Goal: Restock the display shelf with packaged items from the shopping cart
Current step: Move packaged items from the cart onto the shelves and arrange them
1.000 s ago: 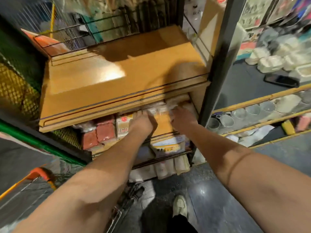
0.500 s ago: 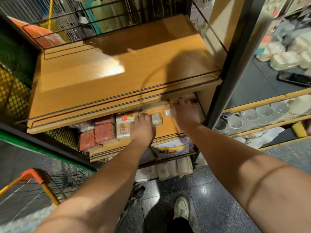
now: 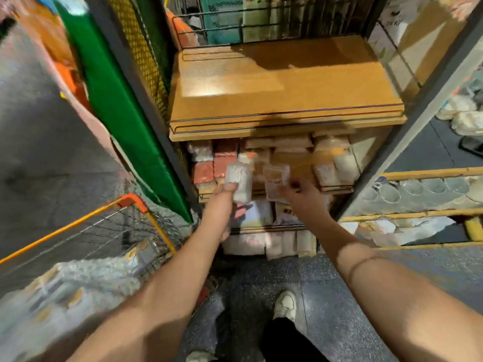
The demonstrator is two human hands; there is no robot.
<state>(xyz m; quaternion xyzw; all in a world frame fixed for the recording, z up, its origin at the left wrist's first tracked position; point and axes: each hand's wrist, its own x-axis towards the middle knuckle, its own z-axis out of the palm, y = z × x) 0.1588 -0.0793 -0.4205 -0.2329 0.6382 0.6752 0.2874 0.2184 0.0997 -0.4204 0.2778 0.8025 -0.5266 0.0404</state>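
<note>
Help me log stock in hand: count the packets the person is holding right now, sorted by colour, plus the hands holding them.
White packet, gripped in the left hand: 1
Clear packet with orange-brown contents, pinched in the right hand: 1
Hands holding a packet: 2
Total packets in hand: 2
The frame is blurred, so labels cannot be read.

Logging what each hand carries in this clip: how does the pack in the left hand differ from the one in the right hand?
The white pack in the left hand looks pale and bulky, while the clear flat pack in the right hand shows tan contents. The white pack is held upright by its lower end; the clear flat pack is pinched at one side. Both are held up before the stocked middle shelf, blurred.
</note>
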